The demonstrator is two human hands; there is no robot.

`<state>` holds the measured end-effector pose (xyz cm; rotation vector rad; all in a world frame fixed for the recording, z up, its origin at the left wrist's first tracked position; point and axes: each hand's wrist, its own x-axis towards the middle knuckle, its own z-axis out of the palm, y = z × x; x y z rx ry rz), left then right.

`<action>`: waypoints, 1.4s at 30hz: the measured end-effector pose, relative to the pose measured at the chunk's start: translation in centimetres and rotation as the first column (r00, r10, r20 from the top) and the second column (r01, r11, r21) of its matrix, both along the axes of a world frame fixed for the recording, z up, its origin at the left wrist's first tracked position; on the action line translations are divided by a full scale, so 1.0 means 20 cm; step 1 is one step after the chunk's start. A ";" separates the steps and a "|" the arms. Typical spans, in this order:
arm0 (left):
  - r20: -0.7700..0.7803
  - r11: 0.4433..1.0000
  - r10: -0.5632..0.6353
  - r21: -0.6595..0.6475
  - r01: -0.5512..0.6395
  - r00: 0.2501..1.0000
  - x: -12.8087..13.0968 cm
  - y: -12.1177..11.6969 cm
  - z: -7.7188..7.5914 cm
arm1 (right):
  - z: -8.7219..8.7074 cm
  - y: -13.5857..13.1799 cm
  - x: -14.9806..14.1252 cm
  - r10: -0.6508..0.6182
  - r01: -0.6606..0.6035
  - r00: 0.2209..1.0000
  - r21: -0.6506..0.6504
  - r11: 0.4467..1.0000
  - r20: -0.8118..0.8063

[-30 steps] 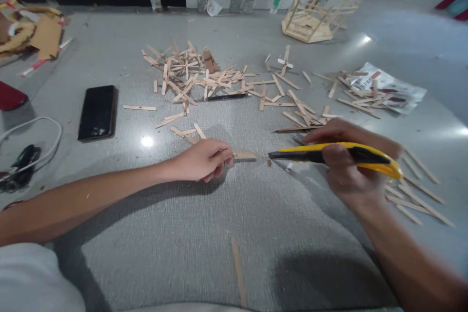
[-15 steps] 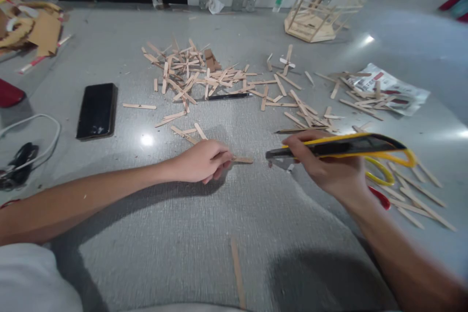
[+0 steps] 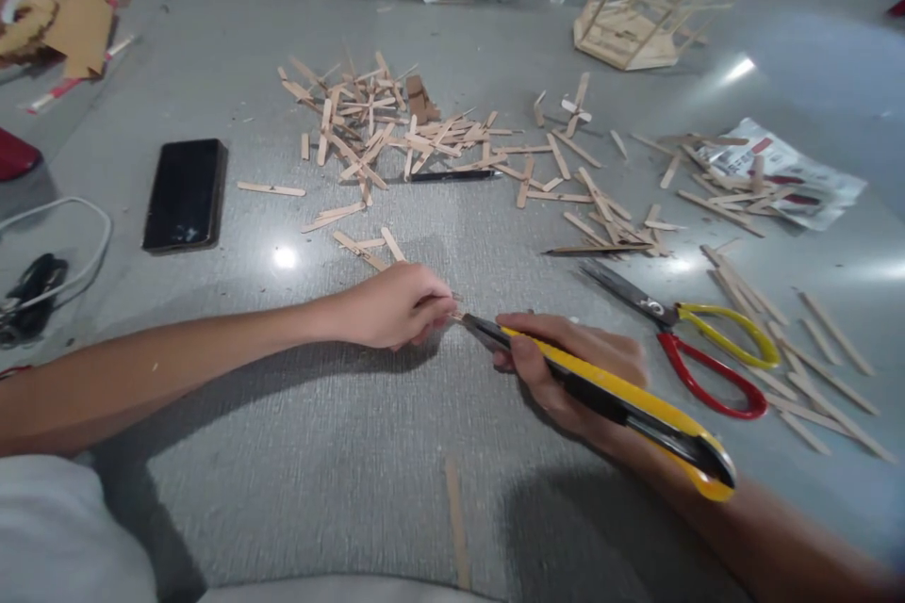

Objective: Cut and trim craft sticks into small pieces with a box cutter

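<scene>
My left hand (image 3: pixel 410 306) is closed in a pinch on a small wooden craft stick (image 3: pixel 458 316), of which only a short end shows past the fingertips. My right hand (image 3: pixel 566 363) is wrapped round a yellow and black utility knife (image 3: pixel 608 396). The knife's blade end meets the end of the stick, close to my left fingertips; whether it cuts in, I cannot tell. One loose craft stick (image 3: pixel 456 523) lies near the table's front edge. Scissors (image 3: pixel 665 311) with one red and one yellow handle lie open beyond my right hand.
A pile of craft sticks (image 3: pixel 368 127) spreads across the middle of the table (image 3: pixel 339 452), with a black pen (image 3: pixel 452 175) beside it. A phone (image 3: pixel 185 195) and a white cable (image 3: pixel 106 226) lie left. A stick-built frame (image 3: pixel 626 42) stands at the back right, near a silver packet (image 3: pixel 813 184).
My right hand has moved left and turned the knife, bringing its blade end to the stick in my left hand. The scissors now show fully. The view has shifted slightly.
</scene>
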<state>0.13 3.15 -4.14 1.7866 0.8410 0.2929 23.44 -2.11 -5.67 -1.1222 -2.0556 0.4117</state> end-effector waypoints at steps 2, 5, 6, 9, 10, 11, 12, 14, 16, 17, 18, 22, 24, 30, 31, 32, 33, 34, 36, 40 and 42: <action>0.001 1.000 -0.005 0.019 0.005 1.000 0.00 0.00 0.00 | -0.01 0.01 0.00 -0.001 0.001 1.000 -0.009 1.000 -0.020; 0.010 1.000 -0.014 0.027 0.013 1.000 0.00 0.00 -0.01 | -0.01 0.01 0.00 0.001 -0.002 0.999 -0.028 1.000 -0.033; 0.011 0.999 -0.015 0.028 0.015 1.000 0.00 0.00 -0.01 | -0.01 0.01 0.00 0.003 -0.004 0.999 -0.027 1.000 -0.039; 0.010 0.999 -0.013 0.038 0.013 1.000 0.00 0.00 -0.01 | 0.00 0.01 -0.01 0.026 -0.027 0.999 -0.027 0.999 -0.034; 0.010 0.999 -0.010 0.042 0.009 1.000 0.00 0.00 -0.01 | 0.00 0.01 0.00 0.031 -0.032 0.999 -0.023 0.999 -0.030; 0.010 0.999 -0.008 0.044 0.008 1.000 0.00 0.00 -0.01 | -0.01 0.01 0.00 0.037 -0.038 0.999 -0.019 0.999 -0.020; 0.009 0.999 -0.006 0.047 0.006 1.000 0.00 0.00 -0.01 | -0.01 0.01 0.00 0.044 -0.044 0.999 -0.014 0.999 -0.002; 0.010 0.998 -0.006 0.056 0.005 1.000 0.00 0.00 -0.01 | -0.03 0.01 0.01 0.055 -0.056 0.998 0.003 0.998 0.034; 0.016 0.997 -0.012 0.071 0.010 1.000 0.00 0.00 -0.01 | -0.04 0.01 0.02 0.085 -0.085 0.995 0.004 0.996 0.048; 0.019 0.997 -0.013 0.078 0.012 1.000 0.00 0.00 -0.01 | -0.05 0.01 0.02 0.095 -0.094 0.995 -0.006 0.996 0.043; 0.021 0.997 -0.012 0.082 0.010 1.000 0.00 0.00 -0.01 | -0.05 0.02 0.02 0.101 -0.100 0.994 -0.024 0.995 0.031; 0.023 0.996 0.003 0.088 -0.005 1.000 0.00 -0.01 -0.01 | -0.06 0.02 0.02 0.111 -0.111 0.994 -0.115 0.987 -0.007; 0.023 0.995 0.006 0.097 -0.008 1.000 0.00 -0.02 -0.02 | -0.06 0.02 0.02 0.123 -0.124 0.992 -0.135 0.983 -0.014; 0.034 0.995 0.000 0.104 -0.004 0.999 0.00 -0.02 -0.03 | -0.06 0.03 0.03 0.164 -0.161 0.986 -0.112 0.981 0.014; 0.034 0.995 0.000 0.099 -0.004 0.999 0.00 -0.02 -0.03 | -0.06 0.04 0.04 0.179 -0.176 0.983 -0.094 0.980 0.032; 0.033 0.995 0.002 0.095 -0.005 0.999 -0.01 -0.01 -0.03 | -0.06 0.04 0.04 0.195 -0.191 0.980 -0.071 0.979 0.050; 0.033 0.996 0.002 0.089 -0.005 0.999 -0.01 -0.01 -0.03 | -0.06 0.04 0.04 0.212 -0.209 0.975 -0.046 0.977 0.066; 0.034 0.997 0.001 0.082 -0.003 0.999 -0.01 -0.01 -0.03 | -0.06 0.05 0.05 0.233 -0.232 0.969 -0.026 0.972 0.078; 0.033 0.997 -0.002 0.072 0.000 0.999 -0.01 -0.01 -0.03 | -0.06 0.05 0.06 0.286 -0.286 0.954 -0.013 0.958 0.092; 0.030 0.997 -0.011 0.078 0.008 1.000 -0.01 -0.01 -0.02 | -0.02 0.04 0.06 0.368 -0.366 0.920 -0.035 0.930 0.135; 0.024 0.998 -0.016 0.069 0.015 1.000 -0.01 0.00 -0.02 | 0.00 0.04 0.06 0.403 -0.401 0.897 -0.049 0.915 0.179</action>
